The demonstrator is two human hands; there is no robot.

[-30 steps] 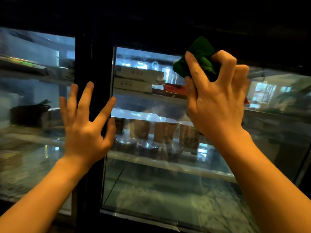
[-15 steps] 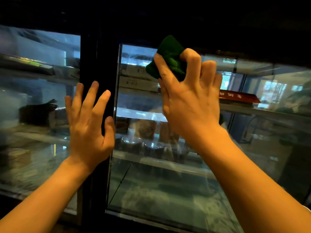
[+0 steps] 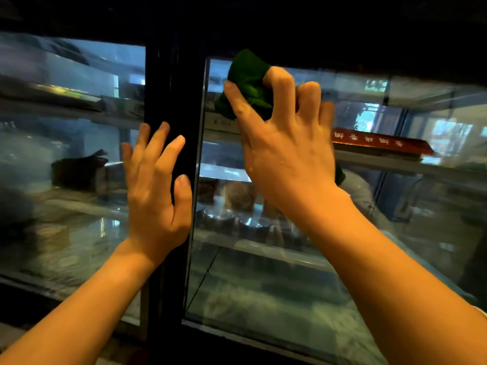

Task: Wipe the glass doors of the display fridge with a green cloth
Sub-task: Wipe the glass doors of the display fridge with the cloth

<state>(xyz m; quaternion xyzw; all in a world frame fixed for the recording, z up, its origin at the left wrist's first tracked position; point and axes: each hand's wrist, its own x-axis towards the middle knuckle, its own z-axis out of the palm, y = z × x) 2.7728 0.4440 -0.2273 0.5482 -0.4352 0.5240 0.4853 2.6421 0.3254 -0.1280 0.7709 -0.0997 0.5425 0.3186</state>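
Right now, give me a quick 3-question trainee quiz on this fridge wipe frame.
1. True or false: the green cloth is bunched in the right hand.
2. Where does the left hand rest? A) open across the dark door frame B) on a shelf C) on the cloth
3. Fill in: the cloth is at the upper ____ corner of the right glass door.

Key: 1 true; 2 A; 3 left.

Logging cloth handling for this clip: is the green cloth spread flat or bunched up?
Bunched up. The green cloth is wadded in the right hand, whose fingers curl around it against the glass door.
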